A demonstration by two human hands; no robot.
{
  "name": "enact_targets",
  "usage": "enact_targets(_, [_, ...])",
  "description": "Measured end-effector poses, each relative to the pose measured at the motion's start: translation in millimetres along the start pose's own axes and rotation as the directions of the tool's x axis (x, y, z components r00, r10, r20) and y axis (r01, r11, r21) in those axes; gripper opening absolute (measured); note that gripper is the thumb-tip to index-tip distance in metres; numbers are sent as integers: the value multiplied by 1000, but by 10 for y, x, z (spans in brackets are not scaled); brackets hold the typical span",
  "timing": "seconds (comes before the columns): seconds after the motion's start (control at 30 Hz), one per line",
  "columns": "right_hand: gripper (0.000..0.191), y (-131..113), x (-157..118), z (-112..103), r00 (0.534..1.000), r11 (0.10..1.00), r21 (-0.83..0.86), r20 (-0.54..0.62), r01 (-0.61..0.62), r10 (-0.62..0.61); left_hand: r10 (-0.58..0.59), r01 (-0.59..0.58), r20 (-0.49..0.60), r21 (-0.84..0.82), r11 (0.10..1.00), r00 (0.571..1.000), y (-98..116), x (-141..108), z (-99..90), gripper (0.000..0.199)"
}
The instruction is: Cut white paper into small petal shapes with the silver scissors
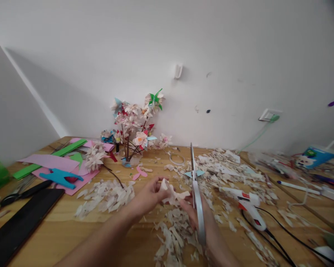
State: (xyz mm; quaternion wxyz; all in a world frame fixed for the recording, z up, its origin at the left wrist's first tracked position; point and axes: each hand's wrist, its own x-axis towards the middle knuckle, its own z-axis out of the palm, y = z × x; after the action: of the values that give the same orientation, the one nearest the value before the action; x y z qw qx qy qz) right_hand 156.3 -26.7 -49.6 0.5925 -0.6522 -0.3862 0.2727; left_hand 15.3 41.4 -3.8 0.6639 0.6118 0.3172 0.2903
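My left hand (153,193) pinches a pale, crumpled petal-like piece (169,193) above the middle of the wooden table. My right hand (203,218) has the scissors (196,196) in its grip, their blades pointing up and away from me. Fingertips of the right hand also reach the right end of the pale piece. Below both hands lies a heap of pale scraps (174,237). To the left, loose pale petals (108,196) lie in a pile beside a single flower on a stem (96,155).
Handmade flowers (133,118) stand near the wall. A glue gun (247,204) with a black cable lies at right, near scattered scraps and a blue cup (314,157). Coloured sheets (52,165), a blue tool (61,178) and a black slab (22,222) occupy the left.
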Motion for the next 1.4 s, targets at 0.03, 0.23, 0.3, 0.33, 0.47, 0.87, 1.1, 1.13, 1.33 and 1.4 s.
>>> enact_targets(0.03, [39, 0, -5, -7, 1000, 1000, -8, 13, 9, -9, -1, 2, 6, -57, 998, 1000, -15, -9, 33, 34])
enact_targets(0.23, [34, 44, -21, -25, 996, 998, -25, -63, 63, -64, -60, 59, 0, -179, 982, 998, -28, -6, 58, 34])
enact_targets(0.3, [34, 69, -3, -36, 993, 997, -4, -83, 81, -81, -81, 79, -3, -171, 982, 997, 11, -11, 35, 33])
enact_targets(0.33, [34, 80, 10, -42, 992, 996, 1, -91, 87, -87, -92, 89, -7, -167, 982, 996, 29, -14, 23, 32])
enact_targets(0.47, [34, 103, 52, -58, 991, 996, 3, -101, 88, -87, -123, 117, -31, -146, 982, 992, 59, -8, -34, 29])
enact_targets(0.87, [36, 26, 25, -38, 986, 995, -15, -133, 97, -98, -152, 153, 32, -65, 986, 988, 70, -5, -103, 16])
enact_targets(1.1, [35, -32, 28, -51, 979, 994, -37, -176, 98, -103, -188, 214, 145, -193, 958, 971, 42, -9, -137, 23])
enact_targets(1.13, [35, -42, 28, -56, 978, 995, -45, -181, 93, -100, -198, 229, 158, -211, 950, 967, 47, -10, -143, 22])
enact_targets(1.33, [33, -47, 58, -101, 981, 993, -41, -161, 107, -112, -240, 285, 188, -268, 920, 952, 95, -44, -202, 28])
enact_targets(1.4, [33, -62, 63, -109, 981, 995, -4, -166, 102, -101, -214, 260, 221, -204, 944, 951, 119, -62, -207, 33])
